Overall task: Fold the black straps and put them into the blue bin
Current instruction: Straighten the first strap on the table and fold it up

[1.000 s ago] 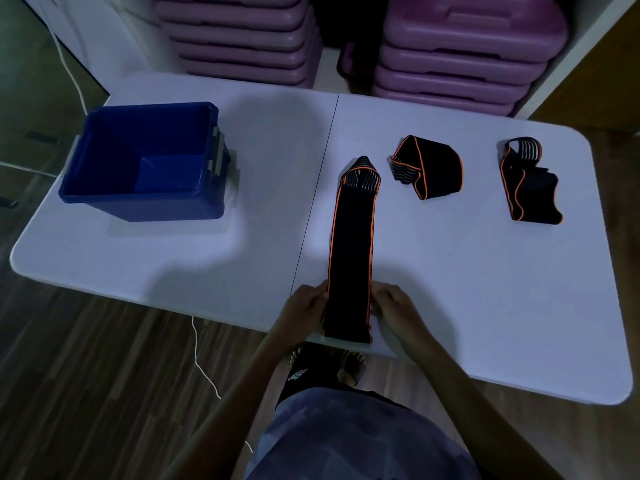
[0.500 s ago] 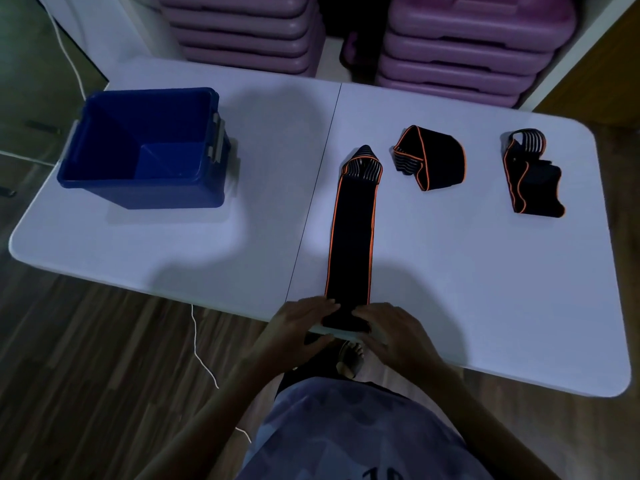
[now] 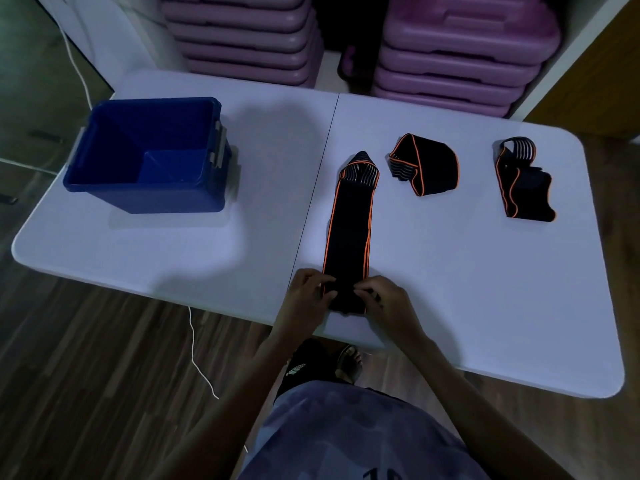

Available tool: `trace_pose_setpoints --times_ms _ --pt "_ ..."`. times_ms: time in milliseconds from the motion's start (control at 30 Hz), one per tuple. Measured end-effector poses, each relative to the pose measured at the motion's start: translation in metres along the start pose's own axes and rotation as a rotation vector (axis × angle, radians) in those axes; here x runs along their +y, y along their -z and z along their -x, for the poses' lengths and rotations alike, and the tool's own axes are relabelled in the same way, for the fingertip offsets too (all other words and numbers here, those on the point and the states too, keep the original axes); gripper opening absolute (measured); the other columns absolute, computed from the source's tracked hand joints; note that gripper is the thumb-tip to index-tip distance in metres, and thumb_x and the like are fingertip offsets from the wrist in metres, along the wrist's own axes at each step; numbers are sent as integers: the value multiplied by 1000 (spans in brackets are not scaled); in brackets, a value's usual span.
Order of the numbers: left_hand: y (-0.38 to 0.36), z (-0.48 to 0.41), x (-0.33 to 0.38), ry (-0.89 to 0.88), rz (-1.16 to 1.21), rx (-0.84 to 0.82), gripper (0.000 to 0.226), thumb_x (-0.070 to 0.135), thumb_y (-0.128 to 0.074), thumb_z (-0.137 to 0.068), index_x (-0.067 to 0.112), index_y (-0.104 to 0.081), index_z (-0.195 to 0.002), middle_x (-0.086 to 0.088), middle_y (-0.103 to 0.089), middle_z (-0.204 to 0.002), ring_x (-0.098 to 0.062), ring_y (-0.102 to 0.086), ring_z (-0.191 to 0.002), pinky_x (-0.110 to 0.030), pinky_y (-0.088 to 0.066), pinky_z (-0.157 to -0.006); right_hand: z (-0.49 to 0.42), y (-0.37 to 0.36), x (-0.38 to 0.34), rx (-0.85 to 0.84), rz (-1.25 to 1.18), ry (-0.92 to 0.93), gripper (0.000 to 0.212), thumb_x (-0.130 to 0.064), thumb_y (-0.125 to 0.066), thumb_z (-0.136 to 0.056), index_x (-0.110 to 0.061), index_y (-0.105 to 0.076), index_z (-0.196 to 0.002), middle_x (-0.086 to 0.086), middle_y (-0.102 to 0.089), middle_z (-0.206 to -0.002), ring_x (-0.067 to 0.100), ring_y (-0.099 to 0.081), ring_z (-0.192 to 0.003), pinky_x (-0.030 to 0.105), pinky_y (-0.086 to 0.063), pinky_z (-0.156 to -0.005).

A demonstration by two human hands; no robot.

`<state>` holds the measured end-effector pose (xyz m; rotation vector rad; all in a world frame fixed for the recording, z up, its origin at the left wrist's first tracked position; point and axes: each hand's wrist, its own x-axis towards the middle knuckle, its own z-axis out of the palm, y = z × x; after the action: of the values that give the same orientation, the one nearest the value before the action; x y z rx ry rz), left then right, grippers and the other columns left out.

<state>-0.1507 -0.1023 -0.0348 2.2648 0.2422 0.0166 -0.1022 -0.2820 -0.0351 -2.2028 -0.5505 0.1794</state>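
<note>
Left hand (image 3: 308,296) and right hand (image 3: 381,303) pinch the long strap (image 3: 349,237); no legible writing.

Your left hand (image 3: 309,296) and right hand (image 3: 382,300) pinch the long strap's (image 3: 349,233) near end at 6 o'clock | bin (image 3: 104,147) at 10 o'clock | two bundled straps (image 3: 425,165) at 1–2 o'clock on the table (image 3: 485,289).

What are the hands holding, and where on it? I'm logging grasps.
Both hands, left and right, pinch the long strap at its near end, one on each edge.
</note>
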Motion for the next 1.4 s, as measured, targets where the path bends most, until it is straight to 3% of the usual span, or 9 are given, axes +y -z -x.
trace_pose_setpoints --times_ms 267,400,567,700,900,1033,1133,1233,1400 --pt "1 23 7 -31 126 40 31 11 -67 -82 10 -63 -112 -1 -66 -109 -2 -58 -93 -3 -41 -80 23 -2 4 -17 88 168 33 -29 -47 -96 -5 -67 -103 10 -67 -104 13 -53 -101 21 -44 -85" --pt "-1 43 4 -117 130 -11 35 17 -67 -79 9 -62 -112 6 -62 -106 4 -54 -99 -3 -41 -85 45 -4 14 -48 162 283 32 -31 -46 -97 -7 -60 -113 12 -65 -106 16 -53 -102 23 -46 -81" --pt "-2 50 -10 -151 108 -25 31 24 -66 -79 15 -63 -109 0 -64 -109 -2 -57 -102 -15 -47 -89 52 -2 15 -70 94 174 34 -33 -50 -91 -9 -62 -112 10 -67 -102 13 -53 -98 20 -42 -79" --pt "1 44 -7 -66 149 14 28 15 -71 -79 13 -67 -107 -3 -70 -102 1 -59 -93 -7 -46 -80 40 3 8 -77 -47 -1 34 -36 -57 -90 -15 -63 -116 -4 -65 -104 4 -59 -92 11 -44 -76" --pt "0 11 7 112 103 77 28 19 -68 -82 14 -66 -110 -4 -62 -104 -14 -62 -87 -10 -45 -75 10 0 8 5 -102 -44 18 -13 -65 -87 -8 -66 -104 -6 -60 -73 3 -56 -69 13 -40 -59" --pt "-5 5 12 73 33 97 19 19 -66 -84 9 -69 -100 -11 -65 -100 -22 -63 -90 -27 -49 -81 10 -7 14 87 29 -4 20 -22 -55 -91 -8 -68 -97 6 -62 -94 12 -55 -84 20 -43 -71" --pt "-8 9 15 87 27 113 21 17 -63 -86 7 -68 -104 -11 -67 -105 -19 -61 -95 -22 -45 -82 17 -9 16 95 174 97 31 -27 -47 -92 -9 -71 -95 9 -67 -108 13 -55 -101 22 -45 -85" --pt "-9 17 11 69 77 106 28 16 -65 -85 8 -64 -112 -9 -66 -113 -17 -61 -101 -11 -43 -83 22 -4 28 -95 281 108 46 -43 -57 -86 -12 -65 -118 4 -62 -129 15 -55 -119 34 -47 -99" --pt "-6 22 -7 -64 -12 -116 57 27 -71 -79 11 -51 -130 -7 -55 -131 -19 -47 -122 -25 -36 -102 20 3 39 -86 262 167 41 -36 -59 -85 -14 -65 -119 4 -66 -124 18 -60 -114 38 -50 -95"
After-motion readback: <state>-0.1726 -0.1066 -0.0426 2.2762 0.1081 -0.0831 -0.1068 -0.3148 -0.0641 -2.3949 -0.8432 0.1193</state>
